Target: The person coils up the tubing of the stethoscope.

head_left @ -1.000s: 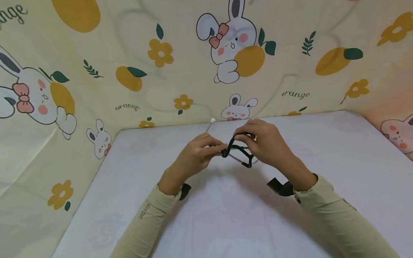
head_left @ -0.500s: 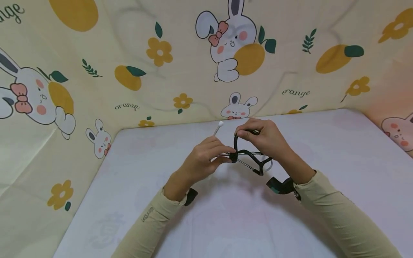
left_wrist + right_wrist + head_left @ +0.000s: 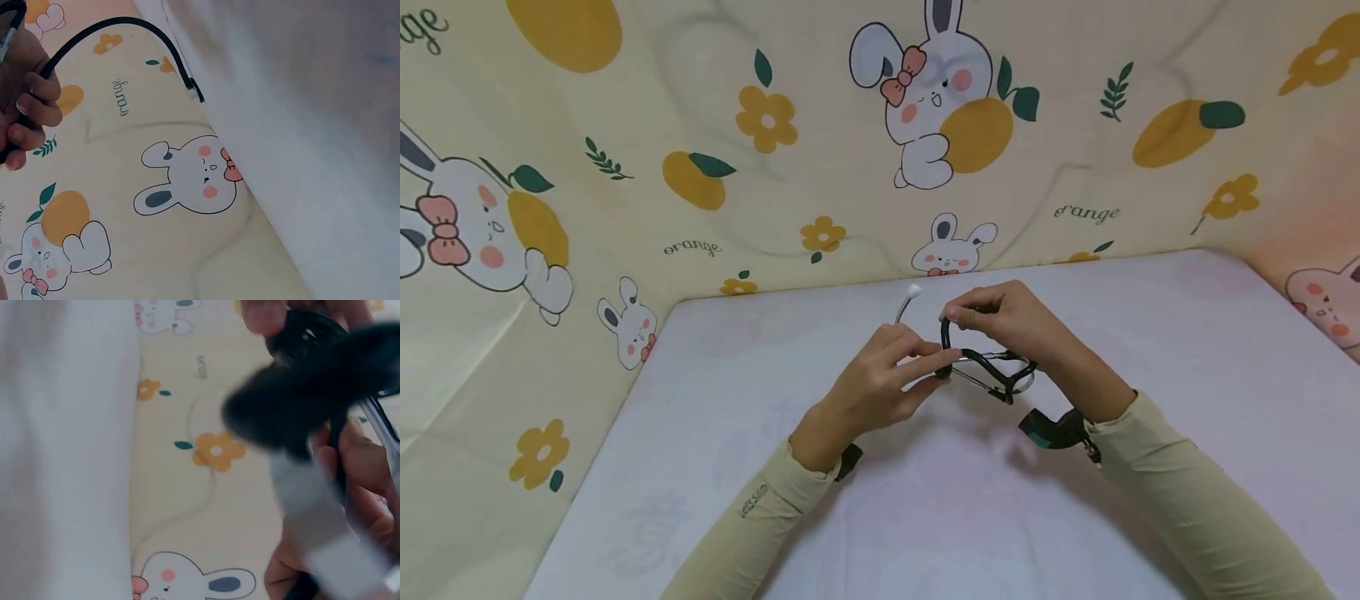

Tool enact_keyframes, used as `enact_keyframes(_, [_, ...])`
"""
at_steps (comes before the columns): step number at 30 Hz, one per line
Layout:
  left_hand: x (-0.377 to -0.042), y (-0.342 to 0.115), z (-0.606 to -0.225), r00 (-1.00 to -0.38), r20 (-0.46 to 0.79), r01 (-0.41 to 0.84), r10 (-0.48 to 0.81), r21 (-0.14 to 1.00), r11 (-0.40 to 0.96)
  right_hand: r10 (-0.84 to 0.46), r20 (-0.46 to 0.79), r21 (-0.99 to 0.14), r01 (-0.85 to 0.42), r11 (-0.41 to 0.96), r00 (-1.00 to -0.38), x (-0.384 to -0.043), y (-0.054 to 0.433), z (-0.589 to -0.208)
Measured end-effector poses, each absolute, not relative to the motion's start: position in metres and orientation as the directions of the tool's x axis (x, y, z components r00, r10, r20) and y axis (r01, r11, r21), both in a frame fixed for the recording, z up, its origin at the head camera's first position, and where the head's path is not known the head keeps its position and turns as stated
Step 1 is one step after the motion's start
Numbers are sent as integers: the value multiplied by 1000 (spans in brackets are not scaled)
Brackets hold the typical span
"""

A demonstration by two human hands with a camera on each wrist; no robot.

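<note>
A stethoscope with black Y-shaped tubing (image 3: 1008,384) and thin metal ear tubes is held up over the table between both hands. A white ear tip (image 3: 913,291) sticks up behind my left hand (image 3: 880,375), whose thumb and fingers pinch the black piece where the parts cross. Higher and to the right, my right hand (image 3: 1018,321) pinches a bend of the black tube between thumb and forefinger. Curled fingers (image 3: 44,112) grip the black tube (image 3: 119,20) in the left wrist view. Up close in the right wrist view, a blurred black part (image 3: 294,403) covers some of the fingers.
White cloth covers the table (image 3: 955,517). Behind it hangs a cream curtain (image 3: 835,83) printed with rabbits and oranges. A black wrist mount (image 3: 1052,429) juts out under the right sleeve, and another (image 3: 848,462) is at the left sleeve.
The stethoscope has turned and shifted right, showing more of its Y-shaped tubing. My left hand has followed to the right and spread its fingers further over the black piece. The right hand keeps its pinch.
</note>
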State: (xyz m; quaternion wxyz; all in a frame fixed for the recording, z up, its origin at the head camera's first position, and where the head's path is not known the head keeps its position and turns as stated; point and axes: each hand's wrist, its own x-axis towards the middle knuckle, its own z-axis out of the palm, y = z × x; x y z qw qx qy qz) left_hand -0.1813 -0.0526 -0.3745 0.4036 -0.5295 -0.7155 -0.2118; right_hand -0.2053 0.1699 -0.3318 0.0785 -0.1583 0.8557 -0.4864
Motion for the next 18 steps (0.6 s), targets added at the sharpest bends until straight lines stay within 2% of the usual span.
enact_keyframes(5, [-181,-53,-373,-151,807,945,571,-52,324,-402,-13,-861,-194,470,-915,-214,177,-334])
enact_keyframes(10, [-183,-56,-369,-198,855,947,479,41,318,-432,30,-880,-229,417,-901,-220,180,-339])
enact_keyframes(15, [-185,-61,-363,-232,909,941,347,120,315,-405,140,-898,-288,331,-903,-222,177,-349])
enact_keyframes(18, [-184,-63,-359,-250,919,934,305,145,328,-360,255,-880,-370,298,-898,-220,173,-353])
